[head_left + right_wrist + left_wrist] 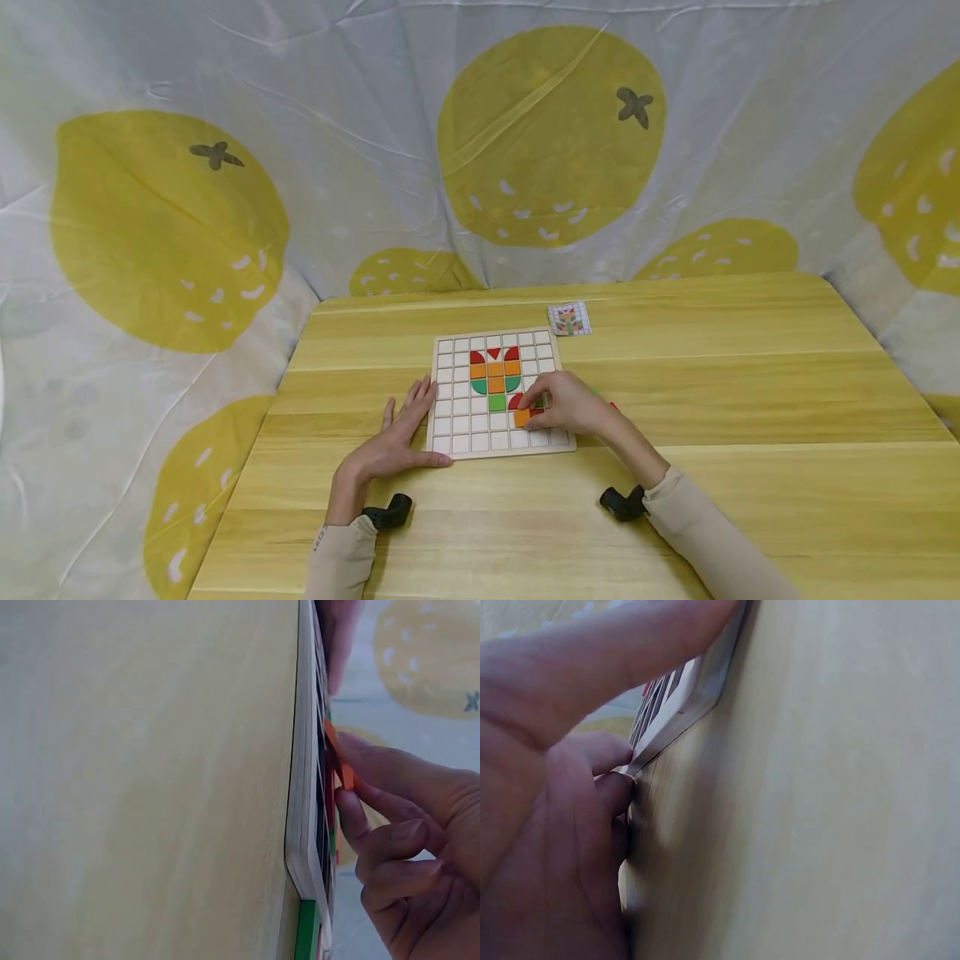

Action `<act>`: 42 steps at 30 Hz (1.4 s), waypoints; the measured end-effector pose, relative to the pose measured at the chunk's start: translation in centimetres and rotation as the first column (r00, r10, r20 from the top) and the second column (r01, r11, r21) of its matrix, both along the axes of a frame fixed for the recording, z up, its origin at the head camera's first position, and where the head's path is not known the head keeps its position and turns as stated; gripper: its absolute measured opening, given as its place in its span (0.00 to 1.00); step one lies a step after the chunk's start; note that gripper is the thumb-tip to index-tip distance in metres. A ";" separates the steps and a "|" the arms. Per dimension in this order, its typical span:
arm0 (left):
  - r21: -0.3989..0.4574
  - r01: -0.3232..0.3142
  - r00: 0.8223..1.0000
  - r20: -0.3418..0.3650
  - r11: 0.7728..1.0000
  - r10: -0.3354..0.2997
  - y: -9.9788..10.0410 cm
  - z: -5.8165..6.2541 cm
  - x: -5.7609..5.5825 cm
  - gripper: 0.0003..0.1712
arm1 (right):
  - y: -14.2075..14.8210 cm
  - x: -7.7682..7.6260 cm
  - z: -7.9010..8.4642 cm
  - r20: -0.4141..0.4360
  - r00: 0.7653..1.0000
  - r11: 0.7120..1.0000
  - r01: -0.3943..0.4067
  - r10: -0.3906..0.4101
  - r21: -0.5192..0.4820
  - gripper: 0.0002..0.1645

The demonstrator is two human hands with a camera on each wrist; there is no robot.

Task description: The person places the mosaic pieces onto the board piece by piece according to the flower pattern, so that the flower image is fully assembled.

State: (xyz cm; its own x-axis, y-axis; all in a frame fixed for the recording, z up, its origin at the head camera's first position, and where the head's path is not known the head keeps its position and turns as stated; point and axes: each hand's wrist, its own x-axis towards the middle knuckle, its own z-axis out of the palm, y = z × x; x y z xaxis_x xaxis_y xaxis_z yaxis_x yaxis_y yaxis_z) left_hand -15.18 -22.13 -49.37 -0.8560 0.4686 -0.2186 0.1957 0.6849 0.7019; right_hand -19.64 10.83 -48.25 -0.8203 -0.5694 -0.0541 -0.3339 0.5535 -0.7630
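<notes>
A wooden grid board [446, 417] lies on the table, with red, orange and green tiles forming a tulip-like pattern in its middle. My right hand [566, 407] pinches an orange square tile [339, 757] between thumb and fingers over the board's lower right part. Seen from the right wrist, that tile is tilted against the board's surface. A red tile [516, 401] is right beside it, partly covered by the fingers. The left hand [393, 442] rests at the board's left side, fingertips touching the left edge and thumb along the front left corner.
Behind the board's far right corner lies a small pattern card [569, 319]. To the right of the board are loose tiles, mostly hidden by the right hand; one green tile [307, 930] shows beside the board's edge. A lemon-print cloth [360, 167] hangs behind the table [712, 367].
</notes>
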 end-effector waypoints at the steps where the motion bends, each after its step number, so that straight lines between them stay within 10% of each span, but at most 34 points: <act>1: 0.000 0.000 1.000 0.002 1.000 0.000 0.0 0.0 0.0 0.70 | 0.0 0.0 0.0 -0.004 1.000 1.000 0.003 -0.003 0.005 0.11; 42: 0.000 0.002 1.000 0.003 1.000 -0.002 0.1 0.1 0.1 0.69 | 1.3 -0.5 -0.1 0.107 0.994 0.989 0.047 -0.032 -0.138 0.11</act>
